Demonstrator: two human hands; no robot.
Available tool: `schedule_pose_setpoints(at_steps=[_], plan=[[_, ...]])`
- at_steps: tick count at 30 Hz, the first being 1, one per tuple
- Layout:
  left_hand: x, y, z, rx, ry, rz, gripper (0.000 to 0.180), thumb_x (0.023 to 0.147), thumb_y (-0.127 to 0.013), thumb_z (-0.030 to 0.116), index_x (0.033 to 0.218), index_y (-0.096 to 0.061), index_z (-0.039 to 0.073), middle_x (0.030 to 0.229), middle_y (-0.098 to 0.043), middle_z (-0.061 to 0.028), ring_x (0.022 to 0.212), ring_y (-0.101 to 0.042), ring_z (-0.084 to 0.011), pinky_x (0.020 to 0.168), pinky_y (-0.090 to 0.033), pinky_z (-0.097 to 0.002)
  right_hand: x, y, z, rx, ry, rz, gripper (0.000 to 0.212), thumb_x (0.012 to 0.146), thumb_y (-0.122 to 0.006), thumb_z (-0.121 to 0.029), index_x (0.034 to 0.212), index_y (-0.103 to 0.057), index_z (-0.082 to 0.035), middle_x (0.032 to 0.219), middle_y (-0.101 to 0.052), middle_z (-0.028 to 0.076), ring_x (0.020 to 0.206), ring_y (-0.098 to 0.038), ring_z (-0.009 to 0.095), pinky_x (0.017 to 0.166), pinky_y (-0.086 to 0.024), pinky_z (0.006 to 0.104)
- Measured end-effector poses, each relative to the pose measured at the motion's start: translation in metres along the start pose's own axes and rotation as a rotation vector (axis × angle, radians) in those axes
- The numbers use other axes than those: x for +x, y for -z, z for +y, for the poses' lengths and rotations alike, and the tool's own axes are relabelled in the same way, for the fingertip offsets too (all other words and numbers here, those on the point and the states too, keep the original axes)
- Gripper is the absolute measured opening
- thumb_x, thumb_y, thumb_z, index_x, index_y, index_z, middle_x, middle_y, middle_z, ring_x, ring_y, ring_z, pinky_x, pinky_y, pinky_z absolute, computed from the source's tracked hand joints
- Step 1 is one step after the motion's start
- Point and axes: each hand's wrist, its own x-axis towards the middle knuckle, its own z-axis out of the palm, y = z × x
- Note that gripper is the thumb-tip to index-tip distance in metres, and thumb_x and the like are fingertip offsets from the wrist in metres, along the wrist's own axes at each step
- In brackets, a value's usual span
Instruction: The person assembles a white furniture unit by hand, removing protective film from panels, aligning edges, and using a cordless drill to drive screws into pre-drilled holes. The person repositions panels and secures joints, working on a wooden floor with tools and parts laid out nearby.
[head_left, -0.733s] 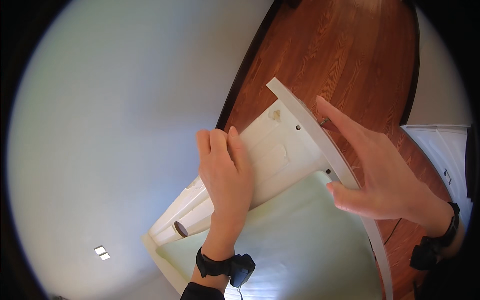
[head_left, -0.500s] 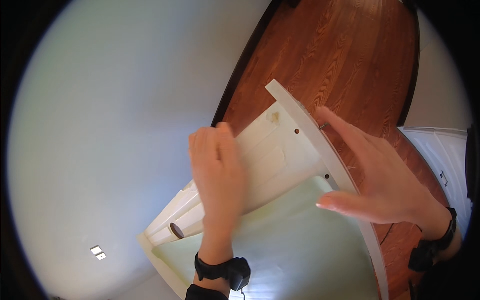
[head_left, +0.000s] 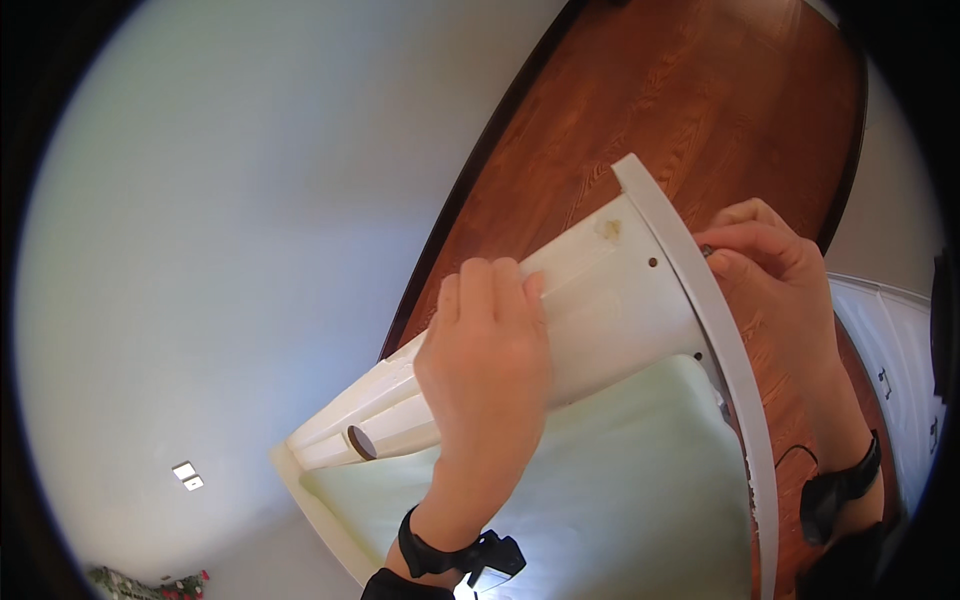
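Observation:
A white desk [head_left: 590, 310] with a pale green mat [head_left: 600, 450] on its top stands tilted across the view. My left hand [head_left: 487, 345] is closed over the back edge of the desk, fingers curled round it and partly hidden. On the outer face of the raised side panel [head_left: 690, 260], my right hand [head_left: 775, 260] pinches a small dark screw [head_left: 707, 250] between thumb and fingertips. Two dark holes, one of them a small hole [head_left: 653, 262], show along the inner side near that panel.
A pale wall [head_left: 250, 220] rises on the left, with a white switch plate [head_left: 187, 475]. Reddish wood floor [head_left: 640, 100] runs behind and right of the desk. White furniture with dark handles [head_left: 885, 385] stands at far right. Flowers [head_left: 150, 585] show at lower left.
My right hand has gone from spread fingers to a pinch on the screw at the panel. My left hand has moved right and settled on the back edge. The view has shifted slightly.

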Motion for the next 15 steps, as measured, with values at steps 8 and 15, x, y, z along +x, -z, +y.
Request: schedule_pose_setpoints(at_steps=[8,15], plan=[[0.001,-0.011,-0.007,-0.245,0.079,0.133,0.013,0.088,-0.063,0.010,0.079,-0.057,0.003,0.074,-0.045,-0.0065,0.067,-0.048,-0.0226,0.055,-0.039,-0.0347,0.013,0.001,-0.003,-0.672,0.450,-0.153,0.029,0.101,-0.047,-0.019,0.080,-0.051,0.000,0.070,-0.051,0.010,0.056,-0.046,0.011,0.049,-0.036,0.0322],[0.002,-0.015,-0.013,-0.317,0.096,0.173,0.011,0.087,-0.063,0.008,0.079,-0.058,0.003,0.074,-0.045,-0.0069,0.067,-0.047,-0.0231,0.058,-0.038,-0.0347,0.005,0.001,-0.015,-0.396,-0.156,-0.194,0.043,0.104,-0.044,-0.026,0.072,-0.052,0.001,0.060,-0.044,0.001,0.054,-0.038,0.009,0.050,-0.034,0.0278]])
